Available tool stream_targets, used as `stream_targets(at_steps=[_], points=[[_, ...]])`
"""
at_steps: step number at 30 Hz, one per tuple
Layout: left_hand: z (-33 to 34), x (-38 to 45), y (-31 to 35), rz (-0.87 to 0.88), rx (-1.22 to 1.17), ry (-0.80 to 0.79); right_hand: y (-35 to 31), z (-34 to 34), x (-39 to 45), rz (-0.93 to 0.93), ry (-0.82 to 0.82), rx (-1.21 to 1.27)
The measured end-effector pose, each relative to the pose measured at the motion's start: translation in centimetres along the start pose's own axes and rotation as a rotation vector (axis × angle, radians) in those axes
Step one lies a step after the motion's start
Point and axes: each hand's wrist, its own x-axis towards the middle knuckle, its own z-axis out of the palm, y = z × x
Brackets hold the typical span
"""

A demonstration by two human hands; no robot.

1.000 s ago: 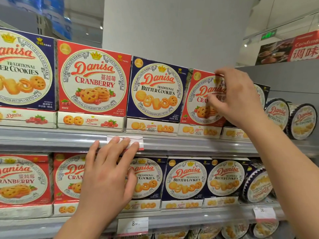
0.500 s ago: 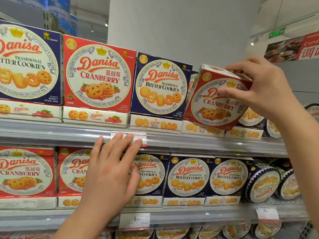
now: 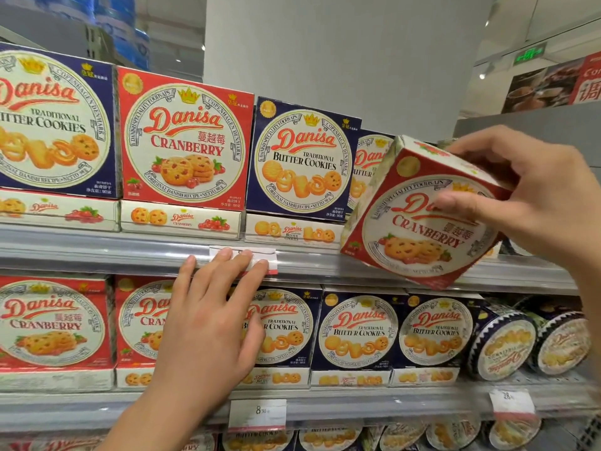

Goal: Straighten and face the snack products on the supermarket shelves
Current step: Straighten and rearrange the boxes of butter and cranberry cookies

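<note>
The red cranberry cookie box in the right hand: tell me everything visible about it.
The red cardboard Danisa Cranberry cookie box is square-faced, with a white round panel showing cookies and berries, a gold seal and white sides. It is tilted, held off the grey metal upper shelf in front of its edge. The right hand grips its top corner, thumb across the front. Nothing else plainly touches it.

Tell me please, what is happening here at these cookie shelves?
A person is tidying boxes of Danisa cookies. The right hand holds a red cranberry box tilted in the air, off the upper shelf, in front of the gap beside a blue butter cookie box. The left hand rests flat with its fingertips on the upper shelf's edge, over a price label. The other boxes stand facing forward.
</note>
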Motion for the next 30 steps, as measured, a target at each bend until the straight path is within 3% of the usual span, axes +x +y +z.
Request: stream_targets(at_steps=[8, 13, 23, 26, 28, 30], points=[[-0.6, 0.0, 0.3, -0.025, -0.079, -0.016, -2.7, 1.9, -1.8, 0.047, -0.189, 0.411], [-3.6, 0.6, -1.6, -0.132, -0.307, 0.155, -5.0, 6.4, -1.4, 0.077, -0.324, 0.639], [-14.3, 3.6, -11.7, -0.336, -0.103, 0.438, -9.6, 15.2, 1.2, 0.083, -0.326, 0.973], [-18.0, 6.6, -13.6, -0.482, -0.137, 0.646, -11.3, 17.0, 1.8, 0.102, -0.311, 1.019], [-20.1, 9.3, -14.0, -0.463, -0.138, 0.742, -12.0, 18.2, 2.1, 0.126, -0.302, 1.031], [-21.2, 12.0, -14.0, -0.374, -0.003, 0.668, -12.2, 19.1, 2.2, 0.147, -0.295, 1.044]])
